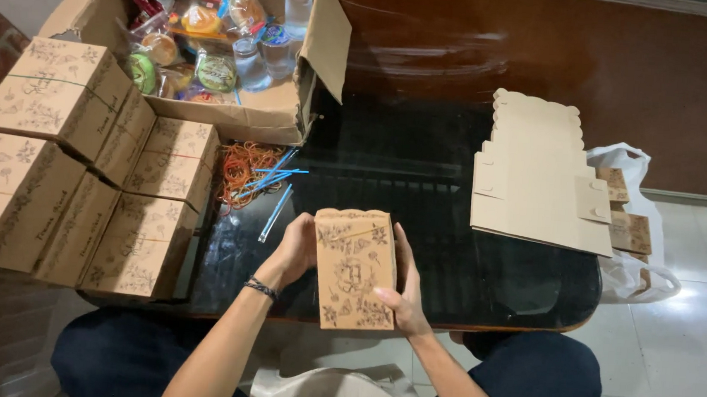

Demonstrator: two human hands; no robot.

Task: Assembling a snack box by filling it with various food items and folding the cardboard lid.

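Printed kraft box (354,267) gripped between left hand (293,250) and right hand (404,287).

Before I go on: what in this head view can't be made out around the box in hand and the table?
- Small brown printed cardboard box: contents hidden by its closed walls; left hand and right hand cover its sides.
- Flat stack of unfolded cardboard blanks: count unreadable, sheets overlap.
- White plastic bag: contents mostly hidden by the bag and blanks.
- Open cardboard carton of snacks: top cut off by the frame edge.
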